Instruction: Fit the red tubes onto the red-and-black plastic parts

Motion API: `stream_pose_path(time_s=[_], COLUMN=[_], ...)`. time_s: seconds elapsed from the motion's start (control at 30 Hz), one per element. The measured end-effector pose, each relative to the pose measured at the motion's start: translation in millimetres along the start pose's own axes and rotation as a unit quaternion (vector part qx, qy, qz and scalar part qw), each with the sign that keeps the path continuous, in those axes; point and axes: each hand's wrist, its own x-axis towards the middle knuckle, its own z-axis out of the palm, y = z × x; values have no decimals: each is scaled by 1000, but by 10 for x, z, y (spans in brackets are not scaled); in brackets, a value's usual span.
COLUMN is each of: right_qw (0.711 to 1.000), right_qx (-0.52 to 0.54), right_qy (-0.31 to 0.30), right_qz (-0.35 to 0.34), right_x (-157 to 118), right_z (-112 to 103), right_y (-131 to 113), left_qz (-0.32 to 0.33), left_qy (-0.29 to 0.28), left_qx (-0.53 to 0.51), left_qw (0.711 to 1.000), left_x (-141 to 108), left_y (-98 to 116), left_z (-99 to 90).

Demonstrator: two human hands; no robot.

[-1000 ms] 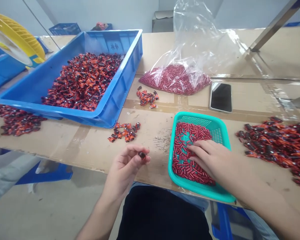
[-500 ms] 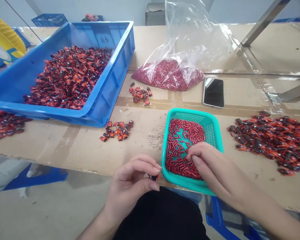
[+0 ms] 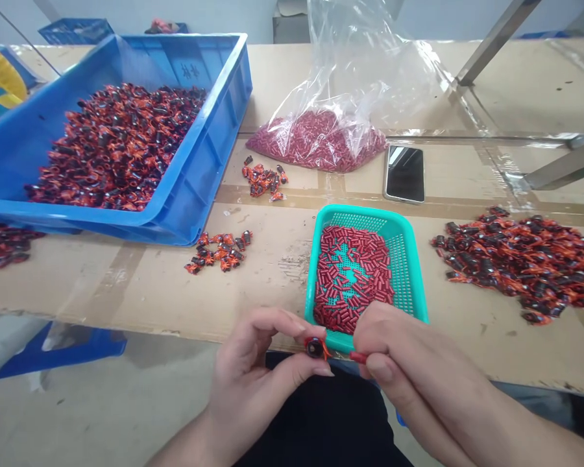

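Observation:
Between the thumb and forefinger of my left hand (image 3: 267,370) is a black-and-orange part (image 3: 315,347), its dark round end facing up toward me. My right hand (image 3: 399,357) pinches a small red tube (image 3: 358,357), whose tip points left at that part, with a small gap between them. Both hands are over the near edge of the table. Just beyond them stands a green mesh basket (image 3: 418,285) holding many loose red tubes (image 3: 340,279); my right hand overlaps its near right corner.
A blue crate (image 3: 214,136) full of black-and-orange parts stands at the left. A clear bag (image 3: 321,139) of red tubes and a phone (image 3: 405,173) lie behind the basket. One pile (image 3: 520,259) of parts is at the right; two small clusters lie left of the basket.
My right hand has come out of the basket with a red tube and moved down beside my left hand. In my left hand the black-and-orange part is now turned, showing its round end.

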Motion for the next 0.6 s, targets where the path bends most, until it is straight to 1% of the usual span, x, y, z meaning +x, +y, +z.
stream_pose_path(time_s=[0.07, 0.17, 0.3, 0.4, 0.47, 0.53, 0.6], right_qw=[996, 982, 969, 964, 964, 970, 984], right_qx=[-73, -170, -227, -248, -248, -230, -174], right_qy=[15, 33, 26, 31, 40, 47, 36], right_qz=[-40, -82, -91, -91, -82, -61, -34], right_x=[42, 99, 136, 137, 128, 116, 106], right_z=[12, 48, 101, 128, 129, 115, 98], right_y=[-43, -77, -85, -86, -79, -56, -24], left_qz=[34, 103, 177, 209, 226, 230, 223], left_qy=[-9, -37, -65, -79, -82, -80, -71], left_qx=[41, 104, 192, 254, 274, 276, 275], left_qw=[999, 989, 963, 941, 931, 930, 932], left_x=[-14, -21, -6, -4, -9, -12, -17], left_y=[0, 26, 47, 30, 32, 61, 102], left_z=[-1, -6, -10, -9, -10, -15, -25])
